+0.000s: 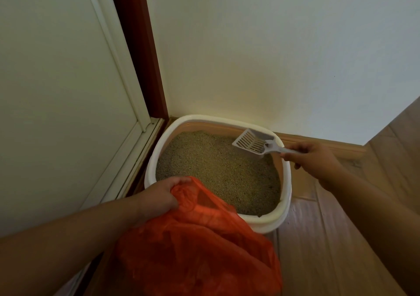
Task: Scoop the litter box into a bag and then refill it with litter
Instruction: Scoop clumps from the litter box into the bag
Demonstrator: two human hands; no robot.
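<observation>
Right hand: the right hand [318,157] pinches the handle end of the scoop [256,144], fingers curled round it.
Scoop axis: handle toward the hand, slotted blade pointing left over the far right corner of the litter box [286,182], above the litter [216,170]; nothing visible in it.
Left hand: the left hand [156,195] grips the rim of the orange bag [200,245], at the near left edge of the box.
Key relation: the bag lies down-left of the scoop, across the litter.

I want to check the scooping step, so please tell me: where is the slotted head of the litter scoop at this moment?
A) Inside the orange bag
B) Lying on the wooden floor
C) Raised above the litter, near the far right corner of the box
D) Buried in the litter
C: the right hand holds the litter scoop by its handle, its empty slotted head above the litter at the far right corner of the litter box.
</observation>
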